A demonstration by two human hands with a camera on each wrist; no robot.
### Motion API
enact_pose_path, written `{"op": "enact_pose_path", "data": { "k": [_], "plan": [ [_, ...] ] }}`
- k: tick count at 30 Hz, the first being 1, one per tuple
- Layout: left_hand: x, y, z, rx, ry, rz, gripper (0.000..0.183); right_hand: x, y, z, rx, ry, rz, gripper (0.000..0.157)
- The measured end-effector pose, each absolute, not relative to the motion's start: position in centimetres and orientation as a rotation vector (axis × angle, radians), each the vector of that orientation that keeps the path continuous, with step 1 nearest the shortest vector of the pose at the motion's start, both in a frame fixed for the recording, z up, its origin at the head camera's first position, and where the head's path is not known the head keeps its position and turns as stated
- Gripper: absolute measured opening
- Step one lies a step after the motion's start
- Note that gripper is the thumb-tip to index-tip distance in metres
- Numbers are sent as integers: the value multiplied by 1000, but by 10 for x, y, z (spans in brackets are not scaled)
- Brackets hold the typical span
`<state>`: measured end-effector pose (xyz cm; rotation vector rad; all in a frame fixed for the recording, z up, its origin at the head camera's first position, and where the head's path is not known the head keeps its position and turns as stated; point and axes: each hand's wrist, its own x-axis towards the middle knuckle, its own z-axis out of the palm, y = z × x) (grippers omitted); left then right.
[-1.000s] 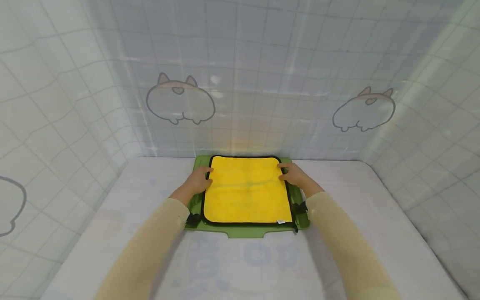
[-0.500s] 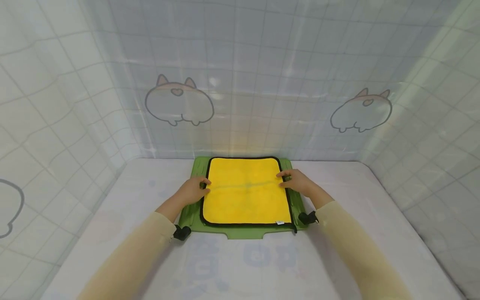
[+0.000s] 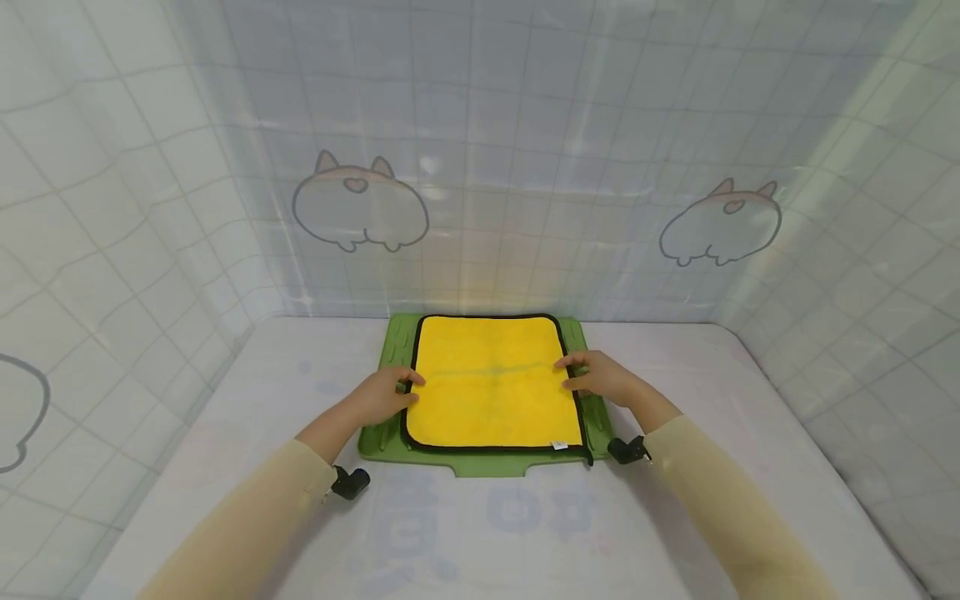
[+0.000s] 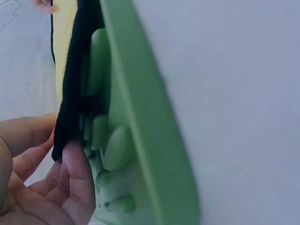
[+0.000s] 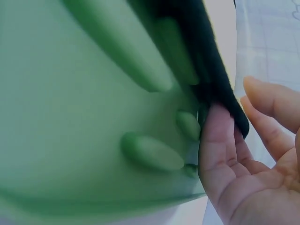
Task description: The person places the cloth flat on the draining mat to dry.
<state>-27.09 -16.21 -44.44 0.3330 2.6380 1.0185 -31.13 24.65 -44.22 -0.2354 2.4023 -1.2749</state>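
A yellow towel (image 3: pixel 491 408) with black edging and a small white tag lies spread over a green plastic tray (image 3: pixel 491 468) in the head view. Oblong ridges (image 4: pixel 121 147) rise from the tray under the towel's edge. My left hand (image 3: pixel 378 398) pinches the towel's left edge about midway down, thumb and fingers on opposite sides of the black border (image 4: pixel 70 93). On the right edge, my right hand (image 3: pixel 609 379) holds the border likewise, with fingers (image 5: pixel 218 126) tucked beneath it and others on the yellow face. The towel hides most of the tray.
The tray sits toward the back of a white table cover (image 3: pixel 517 542) with faint blue print. A translucent gridded curtain with cartoon animal outlines (image 3: pixel 360 204) encloses the back and sides. Black wrist cameras (image 3: pixel 351 483) hang beneath both forearms.
Both hands have slid nearer along the towel's side edges, from close to its far corners to about midway. The towel and tray have stayed in place.
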Motion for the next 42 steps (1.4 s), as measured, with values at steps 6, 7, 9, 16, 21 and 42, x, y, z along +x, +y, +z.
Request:
{"op": "enact_pose_path", "data": {
  "k": [6,7,9,16,21,42],
  "plan": [
    [-259,-165,-447,349,2595,1041,33,-297,253,-443,-263,2265,-1257,56],
    [-257,-165,-447,340,2576,1051,34,-295,254,-443,-275,2248,-1243,59],
    [-252,-166,-448,337,2537,1067,38,-290,257,-444,-290,2224,-1220,65],
    [-244,-167,-449,368,2519,1031,60,-282,265,-441,-357,2219,-1198,74],
    [-241,-165,-447,383,2514,1038,69,-281,270,-438,-353,2216,-1208,78],
    [-231,-161,-449,395,2604,876,73,-272,262,-436,-346,2285,-1068,76]
  ]
}}
